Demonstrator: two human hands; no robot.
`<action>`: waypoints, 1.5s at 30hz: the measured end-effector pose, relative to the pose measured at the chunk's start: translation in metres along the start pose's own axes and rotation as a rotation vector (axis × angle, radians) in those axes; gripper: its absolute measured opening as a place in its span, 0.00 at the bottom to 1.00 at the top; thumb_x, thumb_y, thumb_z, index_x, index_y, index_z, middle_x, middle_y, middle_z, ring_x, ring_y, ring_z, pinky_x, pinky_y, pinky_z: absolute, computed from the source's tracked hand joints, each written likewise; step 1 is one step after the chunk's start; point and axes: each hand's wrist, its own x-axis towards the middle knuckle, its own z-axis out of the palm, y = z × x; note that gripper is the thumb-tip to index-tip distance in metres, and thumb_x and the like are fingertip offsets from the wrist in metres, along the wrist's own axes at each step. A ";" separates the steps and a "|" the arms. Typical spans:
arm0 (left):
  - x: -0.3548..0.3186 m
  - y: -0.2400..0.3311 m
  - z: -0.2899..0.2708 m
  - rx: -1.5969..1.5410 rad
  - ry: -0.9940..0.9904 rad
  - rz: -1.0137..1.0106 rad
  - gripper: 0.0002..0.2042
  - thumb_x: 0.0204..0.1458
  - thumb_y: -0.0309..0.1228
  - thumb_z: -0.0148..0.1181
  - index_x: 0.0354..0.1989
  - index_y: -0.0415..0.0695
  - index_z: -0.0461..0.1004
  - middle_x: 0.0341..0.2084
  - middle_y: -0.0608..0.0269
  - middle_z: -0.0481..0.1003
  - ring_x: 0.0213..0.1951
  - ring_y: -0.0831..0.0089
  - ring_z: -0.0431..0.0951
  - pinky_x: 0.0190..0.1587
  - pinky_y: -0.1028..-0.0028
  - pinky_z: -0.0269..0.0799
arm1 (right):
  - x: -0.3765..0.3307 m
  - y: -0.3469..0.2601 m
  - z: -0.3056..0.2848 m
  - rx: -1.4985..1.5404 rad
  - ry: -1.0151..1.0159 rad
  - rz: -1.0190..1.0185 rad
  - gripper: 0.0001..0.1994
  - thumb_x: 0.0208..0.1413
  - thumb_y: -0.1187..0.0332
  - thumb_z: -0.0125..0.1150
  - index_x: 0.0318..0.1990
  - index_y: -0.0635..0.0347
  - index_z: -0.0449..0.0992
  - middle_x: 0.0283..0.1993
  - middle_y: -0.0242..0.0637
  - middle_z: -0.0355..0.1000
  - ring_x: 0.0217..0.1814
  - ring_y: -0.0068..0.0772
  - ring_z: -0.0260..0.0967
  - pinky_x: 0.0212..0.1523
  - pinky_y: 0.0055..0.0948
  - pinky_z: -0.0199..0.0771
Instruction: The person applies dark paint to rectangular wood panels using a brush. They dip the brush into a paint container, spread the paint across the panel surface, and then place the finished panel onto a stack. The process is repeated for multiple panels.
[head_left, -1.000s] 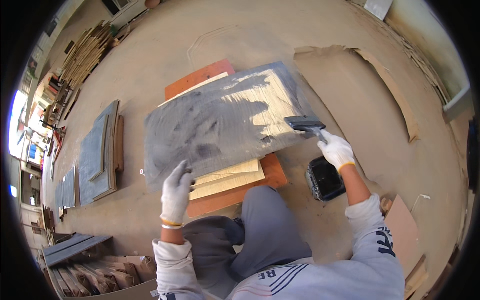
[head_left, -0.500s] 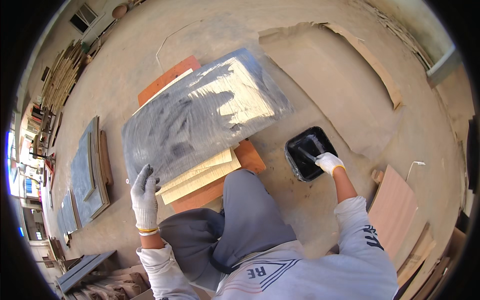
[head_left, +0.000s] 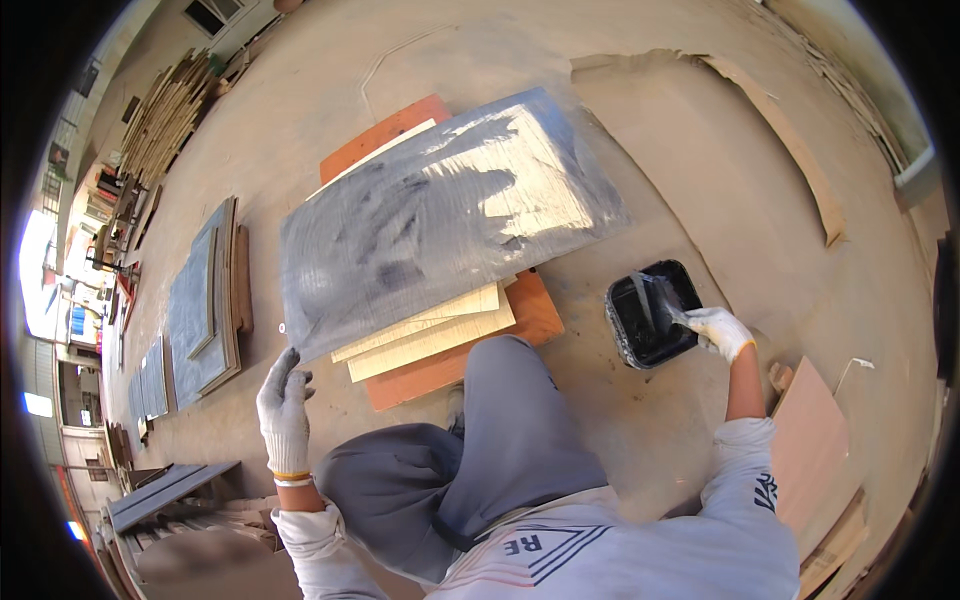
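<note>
Gloved right hand point(head_left: 722, 332) closed round a brush point(head_left: 668, 305) dipped into the black tray point(head_left: 652, 312) beneath it, gloved left hand point(head_left: 284, 405) open-fingered, fingertips at the grey-smeared board's point(head_left: 440, 215) near corner, pale sheets point(head_left: 440, 330) stacked under that board

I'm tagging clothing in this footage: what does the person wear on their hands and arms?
Both the left hand and the right hand wear white knit work gloves with an orange-yellow band at the cuff. Light grey sweatshirt sleeves are pushed up, and the right sleeve carries dark printed lettering.
</note>
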 end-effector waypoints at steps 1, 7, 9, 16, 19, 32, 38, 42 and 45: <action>0.007 0.004 0.003 -0.006 -0.008 0.023 0.22 0.68 0.25 0.54 0.69 0.30 0.72 0.60 0.49 0.80 0.48 0.71 0.83 0.49 0.72 0.82 | 0.002 0.007 0.001 0.027 0.005 -0.003 0.15 0.68 0.64 0.64 0.57 0.57 0.86 0.27 0.26 0.72 0.23 0.21 0.63 0.22 0.27 0.58; 0.038 0.059 0.058 0.017 -0.107 0.187 0.21 0.68 0.25 0.56 0.68 0.32 0.74 0.59 0.52 0.81 0.50 0.74 0.83 0.52 0.74 0.80 | 0.004 0.040 0.001 0.381 0.075 0.008 0.17 0.70 0.61 0.63 0.61 0.56 0.84 0.31 0.25 0.73 0.23 0.22 0.66 0.19 0.25 0.57; 0.050 0.056 0.077 -0.014 -0.138 0.246 0.20 0.67 0.24 0.56 0.67 0.34 0.76 0.59 0.52 0.81 0.55 0.68 0.82 0.58 0.72 0.77 | 0.001 0.049 0.003 0.466 0.101 0.031 0.17 0.69 0.60 0.64 0.60 0.56 0.84 0.31 0.25 0.73 0.24 0.23 0.67 0.18 0.25 0.56; 0.090 0.036 0.119 0.052 -0.220 0.373 0.20 0.65 0.25 0.58 0.65 0.33 0.77 0.57 0.48 0.82 0.53 0.64 0.82 0.58 0.70 0.76 | -0.030 0.068 0.025 0.515 0.289 0.121 0.10 0.72 0.56 0.62 0.50 0.49 0.83 0.30 0.27 0.76 0.22 0.23 0.69 0.17 0.26 0.55; 0.113 0.008 0.129 0.107 -0.224 0.398 0.21 0.66 0.25 0.58 0.67 0.34 0.75 0.57 0.55 0.82 0.45 0.75 0.81 0.50 0.74 0.79 | -0.038 0.087 0.030 0.599 0.287 0.094 0.12 0.71 0.57 0.63 0.52 0.51 0.83 0.33 0.27 0.76 0.25 0.24 0.69 0.19 0.30 0.60; 0.120 0.011 0.106 0.249 -0.065 0.499 0.18 0.62 0.20 0.59 0.60 0.35 0.79 0.58 0.45 0.80 0.58 0.50 0.82 0.61 0.61 0.77 | -0.042 0.000 0.054 1.531 -0.336 -0.221 0.25 0.79 0.49 0.44 0.70 0.55 0.73 0.17 0.21 0.54 0.10 0.21 0.40 0.15 0.31 0.42; 0.116 0.020 0.101 0.270 -0.068 0.458 0.18 0.64 0.19 0.58 0.62 0.33 0.77 0.60 0.43 0.78 0.58 0.53 0.82 0.60 0.66 0.78 | 0.048 -0.134 0.126 1.377 -0.474 -0.240 0.23 0.79 0.51 0.46 0.65 0.58 0.74 0.21 0.26 0.60 0.12 0.22 0.47 0.16 0.30 0.47; 0.118 0.020 0.102 0.292 -0.059 0.462 0.18 0.64 0.19 0.58 0.62 0.33 0.78 0.61 0.45 0.78 0.56 0.55 0.84 0.57 0.67 0.79 | 0.089 -0.208 0.145 0.655 0.094 -0.269 0.11 0.74 0.55 0.59 0.45 0.51 0.78 0.27 0.33 0.74 0.16 0.26 0.63 0.16 0.27 0.58; 0.119 0.023 0.098 0.299 -0.068 0.420 0.19 0.62 0.20 0.60 0.62 0.36 0.78 0.61 0.46 0.78 0.56 0.52 0.83 0.57 0.64 0.79 | 0.094 -0.249 0.128 0.175 0.172 -0.335 0.18 0.73 0.56 0.59 0.62 0.55 0.79 0.32 0.40 0.80 0.26 0.35 0.78 0.24 0.34 0.75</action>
